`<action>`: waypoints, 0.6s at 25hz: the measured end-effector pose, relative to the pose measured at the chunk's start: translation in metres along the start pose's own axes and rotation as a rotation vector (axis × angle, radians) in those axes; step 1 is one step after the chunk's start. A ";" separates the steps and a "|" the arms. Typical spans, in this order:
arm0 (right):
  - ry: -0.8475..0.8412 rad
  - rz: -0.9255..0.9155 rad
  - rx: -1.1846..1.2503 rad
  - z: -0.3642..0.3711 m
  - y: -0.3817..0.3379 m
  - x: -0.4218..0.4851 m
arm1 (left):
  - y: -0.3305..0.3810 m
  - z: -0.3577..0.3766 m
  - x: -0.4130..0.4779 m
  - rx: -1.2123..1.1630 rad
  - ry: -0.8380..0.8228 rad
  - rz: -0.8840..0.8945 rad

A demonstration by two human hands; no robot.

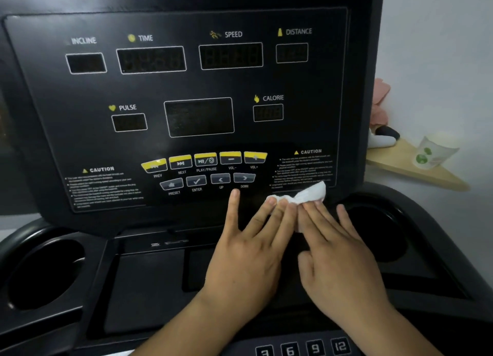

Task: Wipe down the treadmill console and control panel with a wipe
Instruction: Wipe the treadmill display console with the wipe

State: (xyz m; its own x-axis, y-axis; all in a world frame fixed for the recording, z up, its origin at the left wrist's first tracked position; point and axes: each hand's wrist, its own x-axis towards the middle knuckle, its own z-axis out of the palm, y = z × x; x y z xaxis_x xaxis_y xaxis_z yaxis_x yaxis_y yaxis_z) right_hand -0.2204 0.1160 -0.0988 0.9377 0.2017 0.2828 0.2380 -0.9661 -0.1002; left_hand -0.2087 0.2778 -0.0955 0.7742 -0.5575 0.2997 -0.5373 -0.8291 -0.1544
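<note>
The black treadmill console [176, 89] fills the view, with dark display windows above and a cluster of yellow and grey control buttons [205, 169] below. A crumpled white wipe [306, 194] lies against the console's lower right edge, under the right CAUTION text. My left hand [248, 249] lies flat with straight fingers, its fingertips on the wipe's left end and its index finger just below the DOWN button. My right hand [338, 251] lies flat beside it, fingers pressing the wipe's right part.
Round cup holders sit at the left [45, 273] and right [378, 233] of the tray. Number keys [304, 349] line the bottom edge. Beyond the console on the right, a wooden shelf [416, 169] holds a paper cup [434, 153].
</note>
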 end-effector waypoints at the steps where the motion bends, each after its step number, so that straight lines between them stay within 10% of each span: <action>1: -0.005 -0.016 0.002 -0.001 -0.008 0.002 | -0.006 -0.001 -0.006 -0.011 0.016 -0.011; 15: -0.046 -0.265 -0.035 0.022 -0.155 0.027 | -0.107 0.000 -0.107 0.028 0.134 -0.302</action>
State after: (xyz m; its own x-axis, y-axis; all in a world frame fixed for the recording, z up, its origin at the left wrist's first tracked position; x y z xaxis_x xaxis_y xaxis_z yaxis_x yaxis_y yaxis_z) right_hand -0.2262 0.2749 -0.0962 0.8543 0.4550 0.2512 0.4690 -0.8832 0.0048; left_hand -0.2336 0.4262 -0.1111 0.8455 -0.2771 0.4564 -0.2789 -0.9581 -0.0650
